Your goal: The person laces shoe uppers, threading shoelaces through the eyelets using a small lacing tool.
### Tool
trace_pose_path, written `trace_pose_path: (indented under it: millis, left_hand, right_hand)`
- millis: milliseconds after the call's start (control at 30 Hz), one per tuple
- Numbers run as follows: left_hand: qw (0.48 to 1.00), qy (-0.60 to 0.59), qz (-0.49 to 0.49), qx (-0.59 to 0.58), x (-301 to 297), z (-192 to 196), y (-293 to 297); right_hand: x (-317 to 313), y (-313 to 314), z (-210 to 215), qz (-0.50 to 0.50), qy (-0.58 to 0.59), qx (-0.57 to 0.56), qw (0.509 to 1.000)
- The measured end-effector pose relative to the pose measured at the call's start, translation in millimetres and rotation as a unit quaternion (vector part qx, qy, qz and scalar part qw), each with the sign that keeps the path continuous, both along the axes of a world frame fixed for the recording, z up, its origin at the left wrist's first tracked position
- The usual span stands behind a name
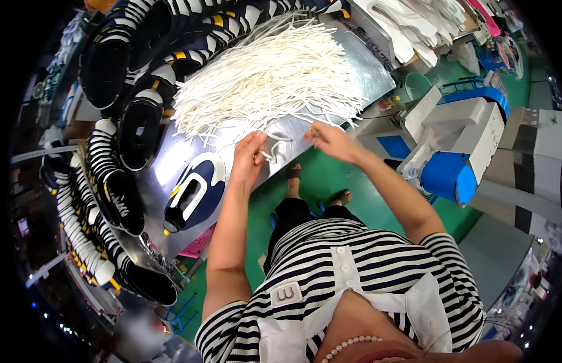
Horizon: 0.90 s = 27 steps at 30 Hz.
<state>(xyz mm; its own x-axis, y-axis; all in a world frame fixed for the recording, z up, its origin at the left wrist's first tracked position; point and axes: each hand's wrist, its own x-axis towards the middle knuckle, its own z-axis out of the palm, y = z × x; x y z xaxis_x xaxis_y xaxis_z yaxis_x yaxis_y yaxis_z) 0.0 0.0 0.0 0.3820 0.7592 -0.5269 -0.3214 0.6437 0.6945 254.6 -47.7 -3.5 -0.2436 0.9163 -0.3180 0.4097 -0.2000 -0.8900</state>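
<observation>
Nearest the camera is the person's striped top, and from it both bare forearms reach up to the near edge of a shiny metal bench. The left hand rests at that edge with its fingers curled loosely inward, pinching the end of a white lace between thumb and fingertips. The right hand, a little further along the same edge, has its fingers drawn together on what looks like another thin white strand, though the grip is too small to make out clearly. Just left of the left hand, a navy and white shoe upper lies on the bench with its opening facing up. Below the bench edge, green floor shows between the arms, with the person's feet on it. Beyond both hands, a large loose heap of white laces spreads across the middle of the bench, its nearest strands just beside the fingers. Along the far and left sides stand rows of dark shoes with white and yellow trim. Off to the right sits a blue and white machine.
</observation>
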Motion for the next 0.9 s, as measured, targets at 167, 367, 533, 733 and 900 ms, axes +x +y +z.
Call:
trace_pose_path:
  millis: [167,367,533,733,900]
  left_hand:
    - [0.994,-0.036,0.072,-0.077,-22,-53,51]
    - [0.985,-0.07,0.153,-0.031,-20,-49,145]
    - [0.973,-0.154,0.151,-0.085,-37,-34,123]
    - [0.985,-0.14,0.048,-0.093,-2,32,41]
    - [0.995,-0.092,-0.04,-0.001,45,79,15]
  right_hand:
    - [39,47,14,0.038,-0.234,0.093,0.967]
    - [50,184,7,0.084,-0.317,0.229,0.917]
    - [48,132,18,-0.158,-0.081,0.222,0.959]
    - [85,-16,-65,-0.571,0.086,0.084,0.812]
    - [52,3,-103,-0.568,0.182,-0.003,0.802]
